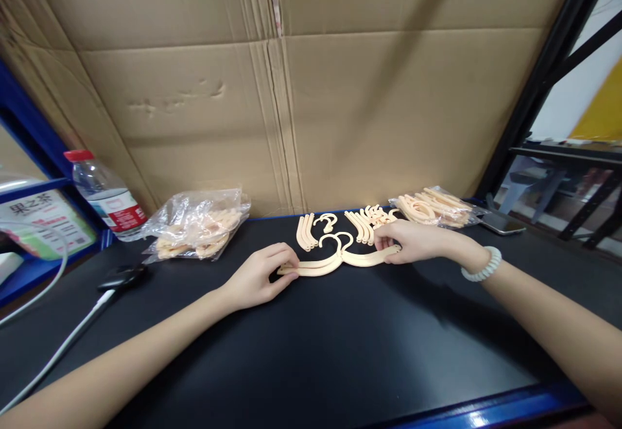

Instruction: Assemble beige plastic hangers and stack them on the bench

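Left hand [262, 277]: thumb and fingers pinching the outer left end of the cream hanger pieces [318, 268]. Right hand [405, 242]: fingers gripping the outer right end. Pieces span between the hands at the black tabletop [340, 351], meeting mid-span, hooks pointing away from the person; joined or just touching, can't tell. Just beyond: loose curved arms [306, 232] and loose hooks [326, 223]. Farther out: left bag [197, 225] and right bag [435, 207] of similar parts, bottle [114, 202] far left.
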The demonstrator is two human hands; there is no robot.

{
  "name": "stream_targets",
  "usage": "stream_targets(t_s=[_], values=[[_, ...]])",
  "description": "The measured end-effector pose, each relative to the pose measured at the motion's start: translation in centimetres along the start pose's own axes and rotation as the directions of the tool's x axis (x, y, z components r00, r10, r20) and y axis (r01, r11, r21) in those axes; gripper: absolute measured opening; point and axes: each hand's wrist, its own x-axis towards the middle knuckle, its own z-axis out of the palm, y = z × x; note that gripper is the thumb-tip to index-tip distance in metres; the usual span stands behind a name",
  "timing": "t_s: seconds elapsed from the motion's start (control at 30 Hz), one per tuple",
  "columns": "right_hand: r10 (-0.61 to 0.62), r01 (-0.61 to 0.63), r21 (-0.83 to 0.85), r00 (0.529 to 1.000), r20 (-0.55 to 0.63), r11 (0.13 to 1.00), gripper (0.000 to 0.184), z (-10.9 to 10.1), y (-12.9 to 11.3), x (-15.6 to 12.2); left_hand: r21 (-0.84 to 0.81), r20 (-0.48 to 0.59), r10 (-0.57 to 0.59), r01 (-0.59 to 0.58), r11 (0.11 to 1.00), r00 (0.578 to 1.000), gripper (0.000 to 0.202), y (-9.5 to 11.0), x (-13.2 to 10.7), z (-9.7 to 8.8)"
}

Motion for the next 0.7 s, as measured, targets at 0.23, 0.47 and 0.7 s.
stream_targets(t_s=[0.23,0.47,0.7], values=[[0.010,-0.010,0.005,1.000,-0.008,1.000,0.012,0.11,0.19,0.24,0.028,-0.004,-0.020,0.020,0.999,1.000,0.008,-0.05,-0.06,0.07],[0.033,-0.033,0.012,0.999,-0.032,0.999,0.013,0.26,0.16,0.26,0.038,-0.009,-0.030,0.031,0.999,0.999,0.008,-0.01,-0.04,0.04],[0.033,-0.033,0.009,0.999,-0.026,0.999,0.013,0.14,-0.07,0.19,0.039,-0.001,-0.034,0.034,0.999,0.999,0.009,-0.06,-0.03,0.07]])
